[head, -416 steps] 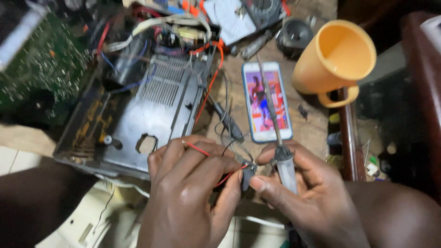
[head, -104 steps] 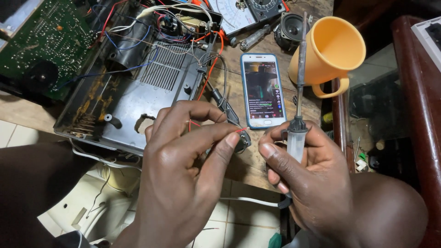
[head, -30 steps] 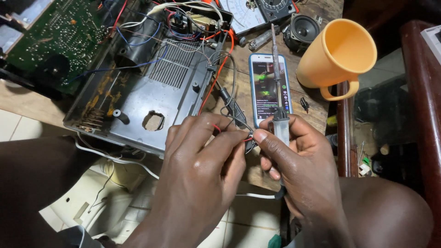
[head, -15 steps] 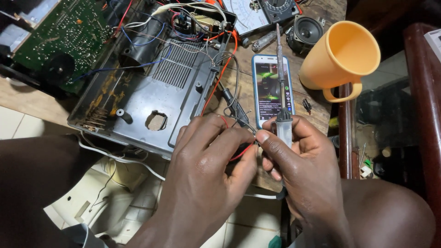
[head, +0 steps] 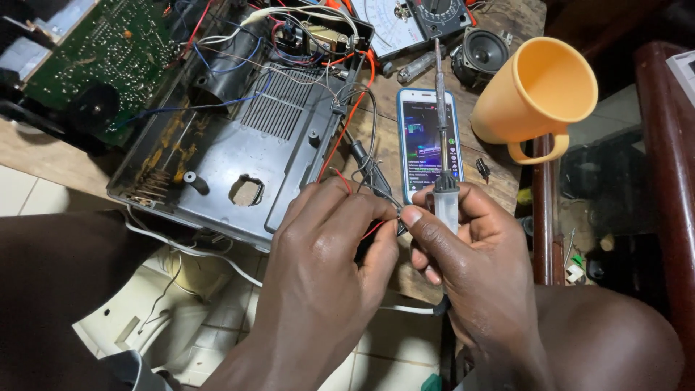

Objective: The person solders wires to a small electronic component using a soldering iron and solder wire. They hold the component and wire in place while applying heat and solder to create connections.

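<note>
The left hand (head: 318,268) is pinching a thin red wire (head: 374,229) between thumb and fingers, its grip clenched on the wire just over the near edge of the wooden desk (head: 507,156). The right hand (head: 474,268) is grasping a soldering iron (head: 443,156) by its pale handle, the grip clenched around it, with the long metal shaft pointing away from the person and lying across the view of a smartphone (head: 427,141) that is resting flat on the desk with its screen lit. The two hands are meeting, thumb tips nearly touching, where the wire is running toward a small dark part that is mostly hidden between the fingers. Just beyond the left hand an opened dark plastic casing (head: 239,156) is sitting with loose wires inside, and a green circuit board (head: 101,65) is lying at its far left. An orange plastic mug (head: 536,98) is lying on its side to the right of the phone, near a small round speaker (head: 481,54).
</note>
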